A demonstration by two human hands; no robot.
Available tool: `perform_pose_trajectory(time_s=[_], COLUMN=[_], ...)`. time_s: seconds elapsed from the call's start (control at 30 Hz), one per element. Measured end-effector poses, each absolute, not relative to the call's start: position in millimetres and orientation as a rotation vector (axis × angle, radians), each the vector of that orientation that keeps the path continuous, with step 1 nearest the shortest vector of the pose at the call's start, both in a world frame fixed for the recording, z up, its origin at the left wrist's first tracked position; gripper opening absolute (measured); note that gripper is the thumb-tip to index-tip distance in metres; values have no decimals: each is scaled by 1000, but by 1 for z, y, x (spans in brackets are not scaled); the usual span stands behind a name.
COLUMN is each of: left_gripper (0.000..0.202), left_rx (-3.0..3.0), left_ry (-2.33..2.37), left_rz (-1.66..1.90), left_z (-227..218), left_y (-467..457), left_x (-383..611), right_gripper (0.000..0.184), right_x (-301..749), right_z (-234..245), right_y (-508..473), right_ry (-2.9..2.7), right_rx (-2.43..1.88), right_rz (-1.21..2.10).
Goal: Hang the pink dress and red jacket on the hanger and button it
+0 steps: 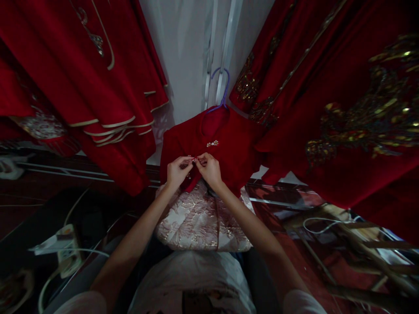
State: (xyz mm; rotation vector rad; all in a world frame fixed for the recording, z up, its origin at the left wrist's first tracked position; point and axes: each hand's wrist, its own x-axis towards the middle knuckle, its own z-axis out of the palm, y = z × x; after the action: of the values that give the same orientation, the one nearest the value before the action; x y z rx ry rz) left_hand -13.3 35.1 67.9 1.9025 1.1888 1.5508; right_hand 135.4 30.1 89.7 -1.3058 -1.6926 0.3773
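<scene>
A small red jacket (229, 139) hangs in front of me on a purple hanger (222, 89). It has a pearl clasp (212, 143) near the collar. Below it hangs a pale brocade skirt part (196, 218). My left hand (177, 171) and my right hand (209, 169) meet at the jacket's front opening, just under the pearl clasp. Both hands are closed in a pinch on a second small fastening (194, 160) on the jacket front.
Red embroidered garments (98, 78) hang at the left, and more with gold sequins (360, 109) at the right. A white wall (186, 52) lies behind. A power strip with cables (67, 250) lies low at the left. Wooden pieces and a white cable (327, 226) lie low at the right.
</scene>
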Motion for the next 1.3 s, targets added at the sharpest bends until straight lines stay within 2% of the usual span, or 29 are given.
perform_pose_trajectory(time_s=[0.17,0.33,0.57,0.73,0.9,1.0,1.17,1.3], left_gripper=[22,18,28,28,16,11,12,18], left_rx=[2210,1902,2208,2309,2411,2343,1874,1643], left_ry=[1126,1298,1536,1609,1575,1519,1377,1276], left_rz=[1417,1461,918,976,936,1027,1204,1263], left_z=[80,65,42,37,31,30,30,30], left_y=[42,39,0,-6,2,4,0,-7], left_x=[-19,-15,-13,-9,-18,-23,-21,-17], right_gripper=[10,18,13,18,9,13,30,31], right_x=[139,158,194,195,192,195,192,174], right_z=[92,89,50,30,23,22,32,42], right_y=[36,30,-1,-1,3,5,3,-4], right_ry=[-1711,-1661,-1792,-1855,-1822,-1781,-1729,-1657], right_rx=[-1201,-1169,-1525,-1566,-1498,-1374,-1157,-1122], right_rz=[469,659,539,426,441,632,1049,1047])
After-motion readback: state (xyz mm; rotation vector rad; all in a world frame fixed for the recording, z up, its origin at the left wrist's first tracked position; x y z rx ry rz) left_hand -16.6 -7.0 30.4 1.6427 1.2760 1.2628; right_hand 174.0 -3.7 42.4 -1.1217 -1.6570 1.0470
